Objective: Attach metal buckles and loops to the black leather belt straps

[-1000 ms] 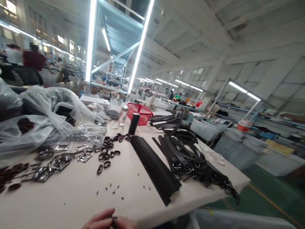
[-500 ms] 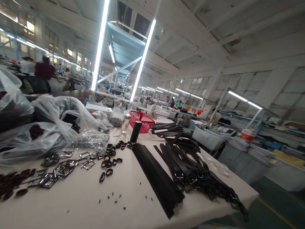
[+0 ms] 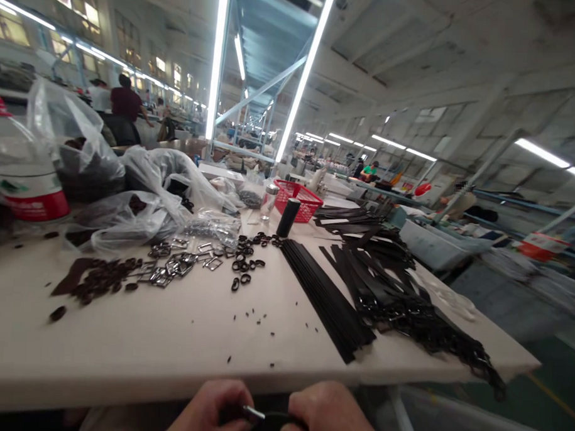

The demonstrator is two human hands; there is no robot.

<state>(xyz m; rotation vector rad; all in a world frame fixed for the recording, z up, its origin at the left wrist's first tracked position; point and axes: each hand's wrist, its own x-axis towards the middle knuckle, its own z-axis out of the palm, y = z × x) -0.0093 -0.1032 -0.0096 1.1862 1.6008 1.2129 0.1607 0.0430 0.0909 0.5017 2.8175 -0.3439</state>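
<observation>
At the table's front edge, my left hand (image 3: 215, 406) is closed on a shiny metal buckle (image 3: 253, 413). My right hand (image 3: 330, 413) pinches a dark strap (image 3: 273, 424) that runs between the two hands; its lower part is cut off by the frame. Ahead lies a neat stack of flat black straps (image 3: 320, 298). To its right is a pile of black belts with buckles (image 3: 397, 310). Loose metal buckles (image 3: 175, 266), black loops (image 3: 242, 262) and a heap of brown loops (image 3: 103, 277) spread across the left half of the table.
A black cylinder (image 3: 288, 218), a glass jar (image 3: 269, 203) and a red basket (image 3: 298, 200) stand at the back. Plastic bags (image 3: 161, 173) and a large bottle (image 3: 27, 175) occupy the left. Small dark bits dot the tabletop (image 3: 170, 337). Grey bins (image 3: 432, 246) stand beyond the right edge.
My view has tilted down and turned left, so things sit higher and further right. Both hands now show at the bottom with the buckle and strap; the large bottle has entered at left.
</observation>
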